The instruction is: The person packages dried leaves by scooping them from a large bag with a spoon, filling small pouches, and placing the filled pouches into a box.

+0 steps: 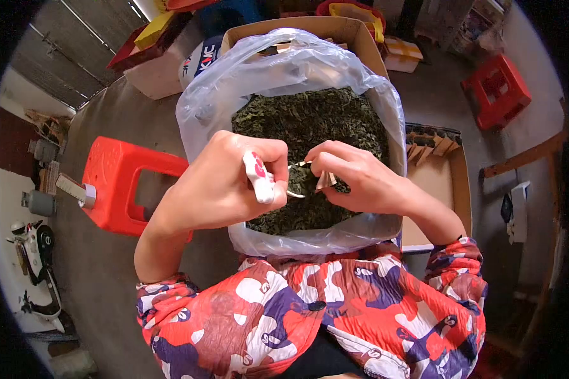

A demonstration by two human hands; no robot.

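Observation:
My left hand (218, 180) is closed around a white tool with red print (257, 174), perhaps a spoon. Its thin white end points right, and the rest is hidden by my fingers. My right hand (360, 177) pinches a small brown paper pouch (326, 182) between thumb and fingers. Both hands are over a mass of dark green dried leaves (303, 120), apart from each other. The leaves fill a clear plastic bag (202, 104) that lines a cardboard box (303, 25).
To the right, a shallow cardboard box (430, 234) holds several paper pouches (430, 146) with dark filling. A red plastic stool (117, 180) stands close on the left, with a tape roll (88, 196) at its edge. Another red stool (496, 91) is at the far right.

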